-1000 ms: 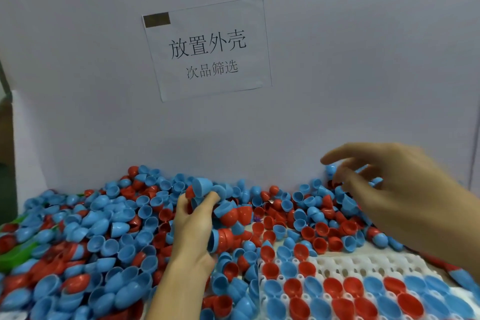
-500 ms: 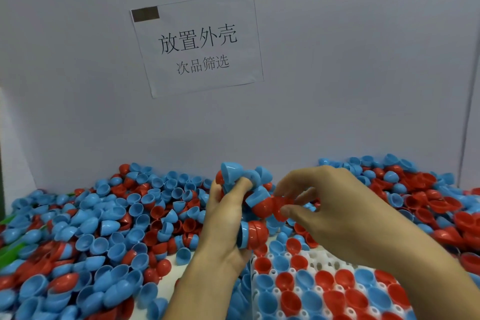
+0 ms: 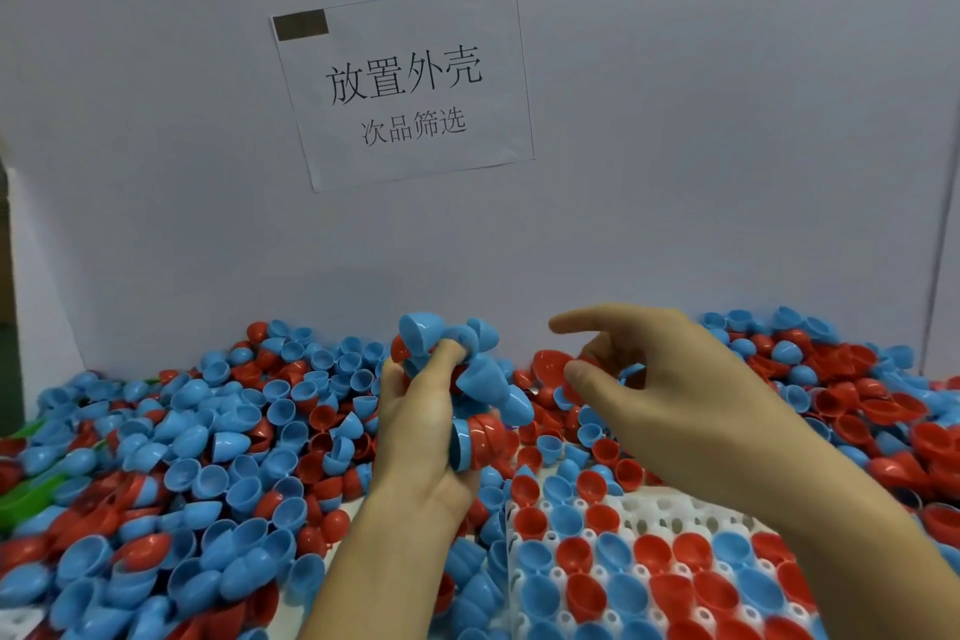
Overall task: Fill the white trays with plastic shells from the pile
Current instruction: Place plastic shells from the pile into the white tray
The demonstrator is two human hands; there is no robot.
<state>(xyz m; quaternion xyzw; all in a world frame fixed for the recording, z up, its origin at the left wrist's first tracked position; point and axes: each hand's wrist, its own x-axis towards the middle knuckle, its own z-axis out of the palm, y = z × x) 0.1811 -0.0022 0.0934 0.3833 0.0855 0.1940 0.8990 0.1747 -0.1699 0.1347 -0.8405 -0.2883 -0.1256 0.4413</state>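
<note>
Red shell [image 3: 551, 365] pinched between thumb and curled fingers of right hand [image 3: 670, 395], index finger pointing left, above far edge of white tray [image 3: 670, 509] at near right. Left hand [image 3: 421, 437] upright at centre, fingers wrapped round a bunch of shells [image 3: 467, 379] above the pile [image 3: 208, 457]. Vs 0.5 s ago: right hand pulled away right from the bunch, now holding the red shell apart

A single head-worn, wide-angle view looks forward and slightly down, close to the counter. It faces a pale wall [image 3: 675, 120] bearing a paper sign [image 3: 405, 83], which fills the upper half. Below, the pile of shells [image 3: 208, 431] spreads left, the white tray [image 3: 675, 509] sits lower right, and both forearms enter from the bottom edge.
</note>
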